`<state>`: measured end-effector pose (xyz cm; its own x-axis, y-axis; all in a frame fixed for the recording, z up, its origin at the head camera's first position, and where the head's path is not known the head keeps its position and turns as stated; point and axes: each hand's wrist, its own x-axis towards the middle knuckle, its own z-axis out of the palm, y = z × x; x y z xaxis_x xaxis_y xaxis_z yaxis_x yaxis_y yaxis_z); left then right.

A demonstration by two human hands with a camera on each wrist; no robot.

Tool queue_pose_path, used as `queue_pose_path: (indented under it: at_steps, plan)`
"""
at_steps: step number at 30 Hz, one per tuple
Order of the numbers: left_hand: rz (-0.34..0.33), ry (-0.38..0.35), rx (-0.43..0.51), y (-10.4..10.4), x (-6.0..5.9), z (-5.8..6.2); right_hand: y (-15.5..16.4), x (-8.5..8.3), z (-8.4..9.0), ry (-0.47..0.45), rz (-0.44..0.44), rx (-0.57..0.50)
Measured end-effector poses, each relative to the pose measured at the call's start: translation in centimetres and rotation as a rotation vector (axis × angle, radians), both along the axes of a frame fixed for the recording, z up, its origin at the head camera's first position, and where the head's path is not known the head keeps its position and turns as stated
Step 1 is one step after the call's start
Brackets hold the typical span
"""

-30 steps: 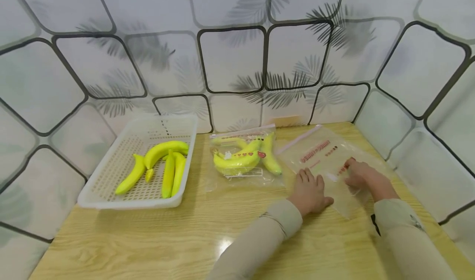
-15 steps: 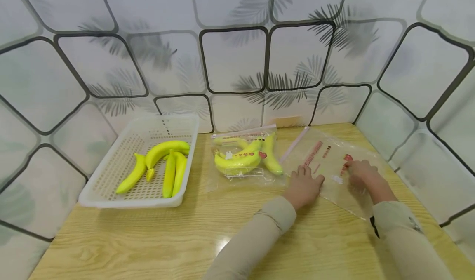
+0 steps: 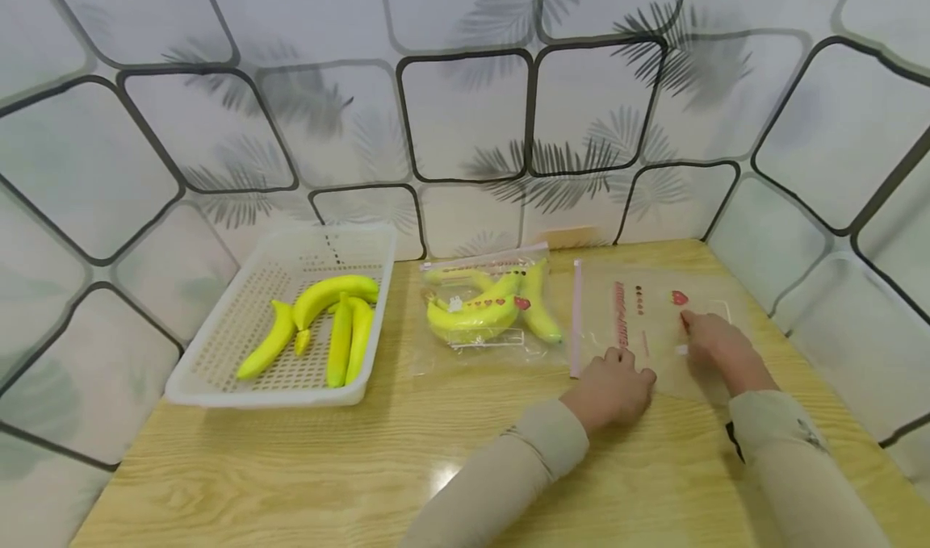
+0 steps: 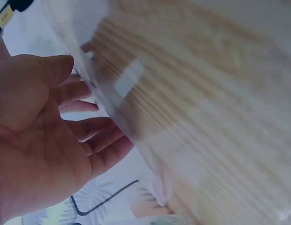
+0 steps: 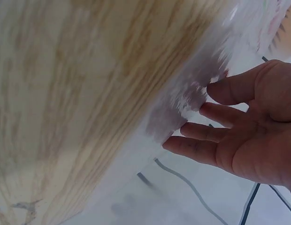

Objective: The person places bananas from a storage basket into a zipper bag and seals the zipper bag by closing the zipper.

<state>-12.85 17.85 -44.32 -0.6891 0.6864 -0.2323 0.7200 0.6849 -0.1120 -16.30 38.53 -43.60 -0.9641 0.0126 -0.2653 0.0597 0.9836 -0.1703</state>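
On the wooden table [image 3: 305, 467], a white perforated basket [image 3: 225, 334] holds four loose bananas [image 3: 327, 322], and just right of it a clear zip bag [image 3: 487, 350] holds several more. Right of that bag lies an empty zip bag [image 3: 654, 322], flat, its pink zip strip [image 3: 576, 314] toward the filled one. The left hand [image 3: 613, 386] rests at this bag's near left corner, fingers loosely bent on the plastic. The right hand [image 3: 715, 346] lies on its middle, fingers nearly straight and slightly spread, fingertips [image 5: 183, 140] pressing the film without gripping.
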Motion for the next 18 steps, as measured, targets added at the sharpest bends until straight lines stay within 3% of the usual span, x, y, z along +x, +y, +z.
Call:
queue_pose_path:
  at_steps: [6, 12, 18]
  plan:
    - [-0.016, -0.037, -0.029, 0.3, 0.4, 0.1, 0.2, 0.1, -0.1, -0.055, -0.022, -0.019]
    - [-0.051, -0.06, -0.072, 0.2, 0.3, -0.1, 0.6, -1.0, -1.1, -0.112, -0.065, -0.069]
    - [-0.038, -0.116, -0.073, 0.1, 0.3, -0.2, 1.0, -1.8, -1.5, -0.056, 0.02, -0.041]
